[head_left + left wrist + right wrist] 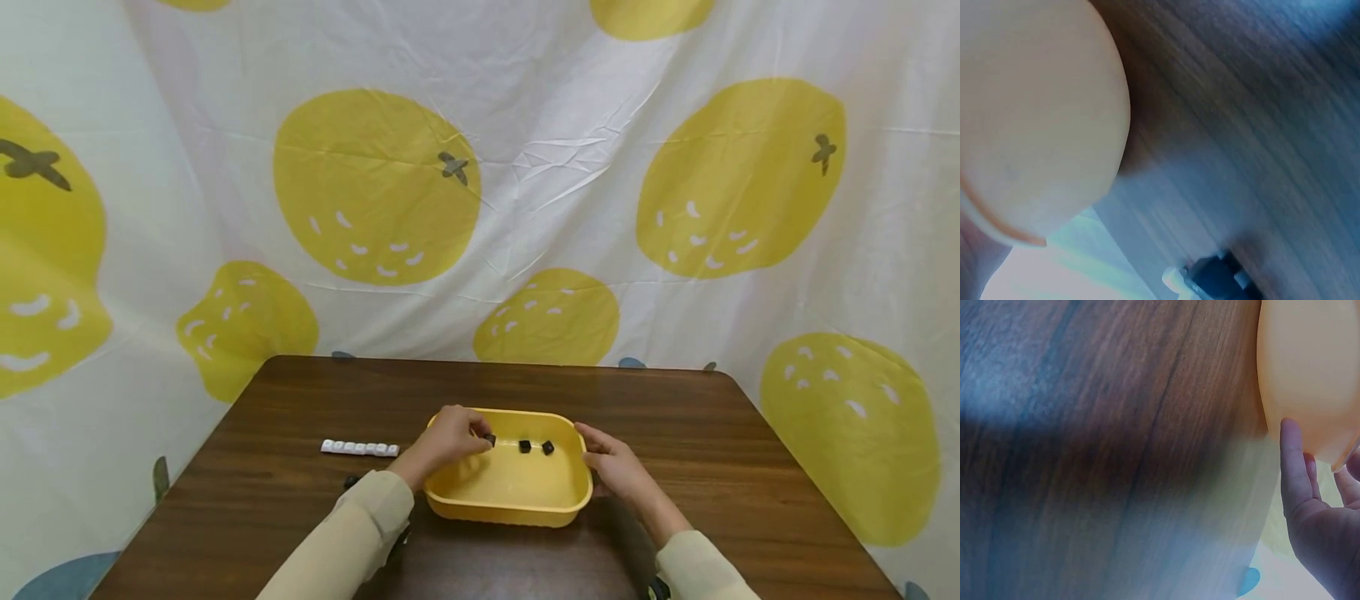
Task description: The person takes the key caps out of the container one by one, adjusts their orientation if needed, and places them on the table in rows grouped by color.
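Note:
My left hand point(452, 435) reaches over the rim of a yellow plastic tray point(510, 512) and pinches a small black keycap point(491, 439) between thumb and fingers. Two more black keycaps lie in the tray, one near the middle point(525, 447) and one farther right point(548, 447). At the tray's right end, my right hand point(617, 461) grips the rim. The right wrist view shows that hand's fingers point(1291, 462) along the outside of the tray wall point(1310, 375). In the left wrist view the tray wall point(1041, 112) hides most of the left hand.
A row of white keycaps point(360, 448) sits on the brown wooden table point(712, 450) left of the tray. Near the left forearm lies a black piece point(351, 482), partly covered by the sleeve. A lemon-print cloth point(555, 208) hangs behind the table.

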A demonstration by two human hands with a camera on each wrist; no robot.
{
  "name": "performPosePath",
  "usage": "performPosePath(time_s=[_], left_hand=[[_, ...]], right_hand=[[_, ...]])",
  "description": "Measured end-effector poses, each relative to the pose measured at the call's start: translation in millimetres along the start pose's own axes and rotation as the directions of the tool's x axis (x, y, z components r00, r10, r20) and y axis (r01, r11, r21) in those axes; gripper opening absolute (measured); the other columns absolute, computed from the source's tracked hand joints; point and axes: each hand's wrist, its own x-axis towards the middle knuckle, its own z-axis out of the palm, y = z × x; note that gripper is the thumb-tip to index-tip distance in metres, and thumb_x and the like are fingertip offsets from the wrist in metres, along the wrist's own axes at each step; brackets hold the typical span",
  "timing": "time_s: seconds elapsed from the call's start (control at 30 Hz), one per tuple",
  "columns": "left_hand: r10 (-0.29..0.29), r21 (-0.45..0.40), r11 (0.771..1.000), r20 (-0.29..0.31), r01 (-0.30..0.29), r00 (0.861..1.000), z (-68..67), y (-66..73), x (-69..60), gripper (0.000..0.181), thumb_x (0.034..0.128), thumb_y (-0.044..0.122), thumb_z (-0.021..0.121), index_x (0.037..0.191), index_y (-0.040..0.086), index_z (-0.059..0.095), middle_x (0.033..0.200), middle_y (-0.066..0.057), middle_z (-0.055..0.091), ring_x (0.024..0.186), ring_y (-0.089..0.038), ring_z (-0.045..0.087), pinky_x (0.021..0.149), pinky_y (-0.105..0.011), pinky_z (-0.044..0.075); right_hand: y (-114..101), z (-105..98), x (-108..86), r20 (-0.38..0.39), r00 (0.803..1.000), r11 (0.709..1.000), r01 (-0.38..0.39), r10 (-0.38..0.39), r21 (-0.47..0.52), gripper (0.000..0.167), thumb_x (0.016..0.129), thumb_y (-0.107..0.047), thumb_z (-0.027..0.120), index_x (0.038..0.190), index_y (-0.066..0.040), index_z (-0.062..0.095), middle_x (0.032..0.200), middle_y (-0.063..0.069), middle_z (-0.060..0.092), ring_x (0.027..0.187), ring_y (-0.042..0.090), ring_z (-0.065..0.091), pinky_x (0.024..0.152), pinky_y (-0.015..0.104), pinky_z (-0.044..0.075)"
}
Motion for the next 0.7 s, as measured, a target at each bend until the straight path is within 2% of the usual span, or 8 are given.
performPosePath(time_s=[0.23,0.37,0.53,0.7], left_hand=[[0.001,-0.106,0.994,-0.047,-0.006,0.999,-21.0,-5.7,-11.6,0.009,0.0871,0.014,0.075,0.095,0.01,0.074,0.084,0.004,0.067,0.075,-0.011,0.058,0.065,-0.027,0.049],[-0.044,-0.174,0.984,-0.085,0.029,0.995,-38.1,-11.6,-23.1,0.012,0.0895,0.017,0.074,0.099,0.01,0.073,0.086,0.002,0.065,0.075,-0.014,0.057,0.065,-0.03,0.049],[-0.117,-0.224,0.971,-0.113,0.089,0.987,-60.1,-31.2,-45.3,0.017,0.0906,0.02,0.073,0.103,0.009,0.073,0.09,0.001,0.067,0.078,-0.015,0.06,0.068,-0.031,0.052],[-0.155,-0.177,0.975,-0.126,0.132,0.98,-81.3,-63.2,-76.9,0.023,0.0912,0.022,0.073,0.108,0.006,0.073,0.092,0.0,0.068,0.08,-0.015,0.061,0.068,-0.032,0.052]], right_hand=[[1,0,0.0,-0.001,1.0,1.0,-0.011,0.011,0.004,0.055,0.097,-0.001,0.048,0.151,-0.006,0.04,0.133,0.032,0.047,0.097,0.032,0.062,0.064,0.047,0.058],[1,-1,0.7,-0.005,1.0,1.0,-0.01,0.01,0.0,0.055,0.097,-0.001,0.048,0.151,-0.007,0.04,0.134,0.032,0.047,0.098,0.032,0.062,0.064,0.047,0.058],[3,-2,1.6,0.003,1.0,1.0,0.006,-0.005,-0.016,0.055,0.097,-0.002,0.048,0.151,-0.007,0.04,0.133,0.031,0.048,0.098,0.031,0.062,0.064,0.045,0.058],[4,-2,1.4,0.009,1.0,1.0,0.01,-0.01,-0.022,0.054,0.098,-0.003,0.048,0.152,-0.007,0.04,0.129,0.028,0.049,0.094,0.029,0.062,0.062,0.044,0.058]])
